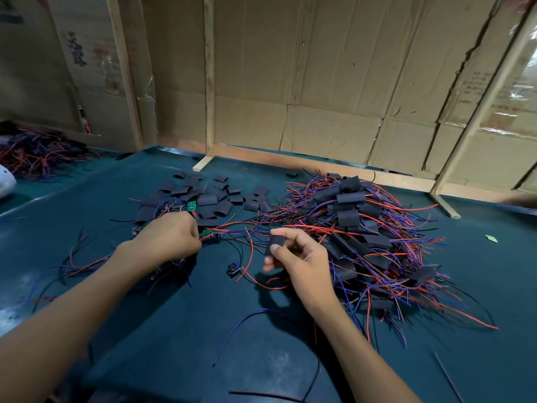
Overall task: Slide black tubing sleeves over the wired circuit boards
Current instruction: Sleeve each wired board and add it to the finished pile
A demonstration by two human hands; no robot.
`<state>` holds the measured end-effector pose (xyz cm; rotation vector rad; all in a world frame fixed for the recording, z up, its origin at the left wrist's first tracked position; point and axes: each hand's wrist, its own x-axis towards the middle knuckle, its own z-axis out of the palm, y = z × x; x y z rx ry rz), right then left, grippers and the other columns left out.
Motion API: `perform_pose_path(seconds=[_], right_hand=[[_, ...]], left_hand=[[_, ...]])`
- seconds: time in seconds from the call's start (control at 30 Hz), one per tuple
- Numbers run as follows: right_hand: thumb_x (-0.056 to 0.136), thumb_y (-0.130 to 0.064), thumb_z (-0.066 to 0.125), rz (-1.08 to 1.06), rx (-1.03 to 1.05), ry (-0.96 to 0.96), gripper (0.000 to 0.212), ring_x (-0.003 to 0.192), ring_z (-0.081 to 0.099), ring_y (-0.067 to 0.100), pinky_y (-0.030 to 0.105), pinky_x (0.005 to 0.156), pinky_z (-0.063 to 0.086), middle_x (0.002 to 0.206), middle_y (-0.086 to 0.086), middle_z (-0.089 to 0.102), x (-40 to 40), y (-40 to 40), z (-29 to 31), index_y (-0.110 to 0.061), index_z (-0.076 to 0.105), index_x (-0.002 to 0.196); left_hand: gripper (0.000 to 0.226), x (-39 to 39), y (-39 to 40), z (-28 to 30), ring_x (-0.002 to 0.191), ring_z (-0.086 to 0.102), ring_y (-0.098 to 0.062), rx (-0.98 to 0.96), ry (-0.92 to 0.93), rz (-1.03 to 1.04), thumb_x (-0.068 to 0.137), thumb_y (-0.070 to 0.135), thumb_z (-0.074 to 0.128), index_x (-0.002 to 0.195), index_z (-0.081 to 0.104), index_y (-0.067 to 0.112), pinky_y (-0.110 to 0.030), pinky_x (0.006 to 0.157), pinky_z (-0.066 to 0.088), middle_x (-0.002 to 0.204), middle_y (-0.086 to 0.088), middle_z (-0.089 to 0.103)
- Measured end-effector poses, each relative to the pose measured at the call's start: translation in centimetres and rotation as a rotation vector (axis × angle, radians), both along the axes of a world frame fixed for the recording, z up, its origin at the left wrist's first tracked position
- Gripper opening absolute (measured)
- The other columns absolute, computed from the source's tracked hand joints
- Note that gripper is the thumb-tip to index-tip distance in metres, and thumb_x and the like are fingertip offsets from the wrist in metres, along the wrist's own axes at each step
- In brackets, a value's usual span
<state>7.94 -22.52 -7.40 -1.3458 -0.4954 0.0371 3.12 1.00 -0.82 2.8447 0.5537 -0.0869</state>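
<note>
Forearms reach in from the near edge over a dark teal mat (290,359). The right hand (299,257) is raised, thumb and forefinger pinching a short, flat black tubing sleeve (276,242), the other fingers loosely curled. The left hand (171,237) is curled into a fist, knuckles up, gripping red and blue wires of a green circuit board (209,232) just right of it. Farther left lies a scatter of loose matte sleeves (207,196); to the far right, a tangled heap of sleeved wired boards (363,228). Creased cardboard panels (319,68) stand behind.
</note>
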Motion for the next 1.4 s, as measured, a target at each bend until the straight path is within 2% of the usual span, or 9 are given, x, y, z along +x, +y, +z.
perform_pose_path(seconds=[0.1, 0.2, 0.37, 0.5, 0.7, 0.87, 1.1, 1.23, 1.4], right_hand=[[0.091, 0.011, 0.060, 0.020, 0.030, 0.040, 0.030, 0.067, 0.068, 0.023, 0.032, 0.065, 0.059, 0.085, 0.017, 0.062, 0.2, -0.1, 0.2, -0.010, 0.075, 0.106], [0.090, 0.010, 0.062, 0.034, 0.026, 0.068, 0.033, 0.066, 0.067, 0.022, 0.030, 0.065, 0.058, 0.073, -0.001, 0.068, 0.5, -0.2, 0.2, -0.014, 0.076, 0.109], [0.091, 0.009, 0.062, 0.065, 0.030, 0.103, 0.038, 0.065, 0.064, 0.021, 0.028, 0.061, 0.055, 0.073, 0.007, 0.066, 0.3, 0.2, 0.0, -0.012, 0.074, 0.120], [0.087, -0.001, 0.066, 0.119, 0.054, 0.147, 0.037, 0.069, 0.067, 0.023, 0.029, 0.064, 0.056, 0.082, 0.012, 0.072, 0.4, 0.1, 0.0, -0.020, 0.076, 0.117], [0.082, -0.009, 0.068, 0.182, 0.148, 0.226, 0.035, 0.074, 0.069, 0.026, 0.031, 0.066, 0.058, 0.101, 0.013, 0.076, 0.7, 0.1, 0.0, -0.018, 0.077, 0.115], [0.088, -0.001, 0.066, 0.228, 0.199, 0.255, 0.029, 0.079, 0.072, 0.027, 0.029, 0.066, 0.058, 0.125, 0.005, 0.072, 0.7, -0.1, 0.3, -0.011, 0.077, 0.113], [0.091, 0.006, 0.062, 0.226, 0.199, 0.311, 0.032, 0.073, 0.072, 0.030, 0.031, 0.065, 0.059, 0.117, 0.048, 0.050, 0.6, 0.0, 0.6, -0.004, 0.073, 0.119], [0.092, 0.008, 0.060, 0.248, 0.219, 0.306, 0.032, 0.077, 0.073, 0.028, 0.029, 0.065, 0.059, 0.112, 0.015, 0.075, 0.4, 0.0, 0.8, -0.009, 0.075, 0.113], [0.092, 0.006, 0.062, 0.232, 0.230, 0.302, 0.032, 0.080, 0.073, 0.031, 0.030, 0.071, 0.061, 0.083, -0.003, 0.073, 0.2, 0.0, 1.1, -0.011, 0.072, 0.117]], left_hand=[[0.020, 0.3, 0.6, 0.4, 0.062, 0.057, -0.027, -0.080, -0.008, 0.030, 0.083, 0.008, 0.056, 0.068, 0.067, 0.015, -0.031, 0.056, 0.047, 0.071, -0.007, 0.066], [0.034, 0.6, 1.2, 0.8, 0.056, 0.049, -0.025, -0.099, -0.127, 0.050, 0.080, 0.005, 0.051, 0.049, 0.058, 0.017, -0.026, 0.053, 0.043, 0.059, -0.004, 0.057], [0.019, 2.5, 0.8, -0.3, 0.098, 0.062, -0.023, -0.046, -0.116, -0.062, 0.096, 0.026, 0.062, 0.110, 0.069, 0.016, -0.034, 0.090, 0.052, 0.108, -0.003, 0.069], [0.020, 3.6, 1.0, -1.2, 0.083, 0.058, -0.023, -0.012, -0.058, -0.108, 0.094, 0.028, 0.064, 0.102, 0.074, 0.012, -0.031, 0.079, 0.051, 0.094, -0.006, 0.069], [0.023, 3.8, 1.0, -0.9, 0.074, 0.064, -0.015, -0.273, -0.092, 0.005, 0.079, 0.048, 0.080, 0.074, 0.077, 0.026, -0.025, 0.060, 0.046, 0.075, 0.002, 0.071], [0.015, 3.6, 0.6, -1.4, 0.067, 0.063, -0.012, -0.276, -0.200, 0.063, 0.078, 0.031, 0.084, 0.070, 0.073, 0.025, -0.021, 0.052, 0.040, 0.074, 0.005, 0.072], [0.023, 3.7, 0.3, -2.2, 0.076, 0.067, -0.020, -0.106, -0.120, 0.032, 0.087, 0.040, 0.071, 0.082, 0.077, 0.018, -0.031, 0.064, 0.052, 0.080, -0.003, 0.073], [0.019, 3.3, 0.2, -2.5, 0.076, 0.062, -0.017, -0.159, -0.331, 0.132, 0.085, 0.034, 0.068, 0.103, 0.069, 0.029, -0.029, 0.065, 0.045, 0.080, 0.009, 0.066], [0.027, 2.9, -0.2, -0.3, 0.104, 0.063, -0.030, -0.266, -0.830, 0.143, 0.097, 0.026, 0.058, 0.121, 0.067, 0.019, -0.037, 0.093, 0.047, 0.107, -0.006, 0.070]])
